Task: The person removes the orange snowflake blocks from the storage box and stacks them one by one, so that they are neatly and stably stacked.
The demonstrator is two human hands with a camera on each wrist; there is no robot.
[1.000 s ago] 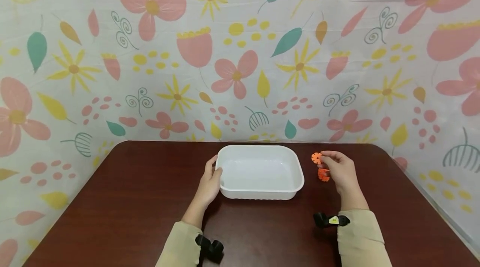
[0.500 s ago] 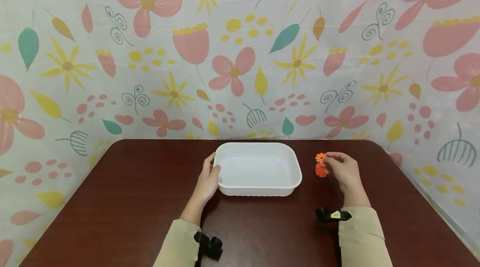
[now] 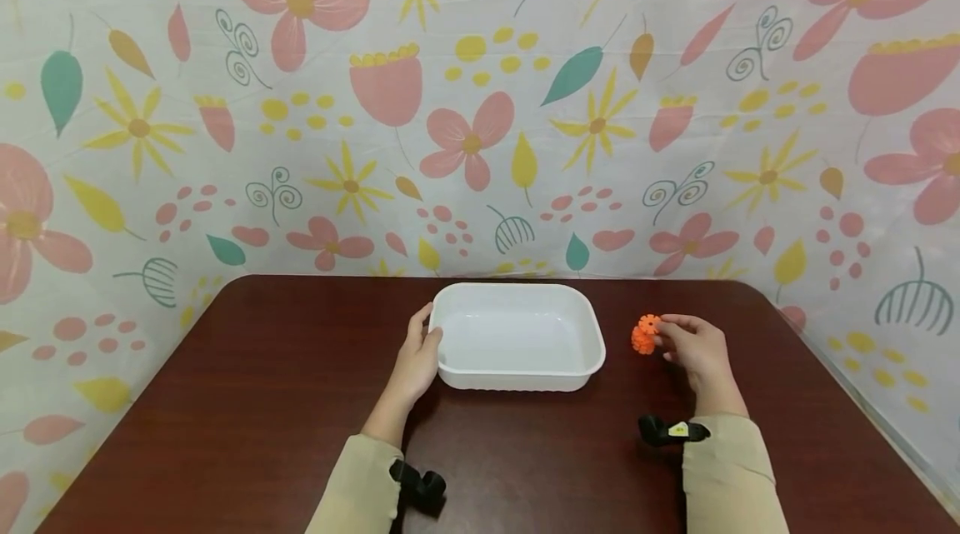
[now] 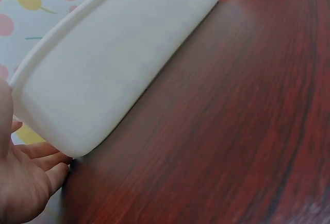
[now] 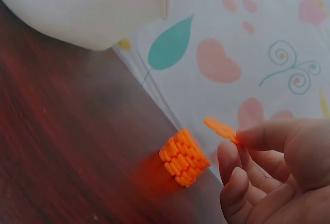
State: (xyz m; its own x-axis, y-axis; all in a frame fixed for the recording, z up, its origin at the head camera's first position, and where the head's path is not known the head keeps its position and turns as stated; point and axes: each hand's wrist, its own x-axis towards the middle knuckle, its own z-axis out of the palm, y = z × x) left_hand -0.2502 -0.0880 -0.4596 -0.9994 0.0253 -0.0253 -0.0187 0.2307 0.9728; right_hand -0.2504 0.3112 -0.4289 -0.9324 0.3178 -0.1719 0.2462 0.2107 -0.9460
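A white rectangular tub (image 3: 517,381) stands on the brown table. At its left end my left hand (image 3: 415,361) grips it, thumb over the rim and fingers along the outer wall; the left wrist view shows fingertips near the bottom corner of the tub (image 4: 113,59). Right of the tub, my right hand (image 3: 699,352) pinches a thin orange notched disc (image 5: 220,130) between thumb and forefinger, the other fingers loosely curled. Just beside and below that disc, a short stack of similar orange discs (image 5: 184,159) stands on the table, overlapped by it in the head view.
The dark wood tabletop (image 3: 285,401) reaches back to a flowered cloth (image 3: 465,59) hanging behind it. The stack stands near the table's back right part. Black wrist cameras (image 3: 420,488) are strapped to both sleeves.
My right hand has shifted slightly right and down, bringing the pinched disc closer to the stack, so the two now overlap in the head view. The left hand keeps its grip on the tub.
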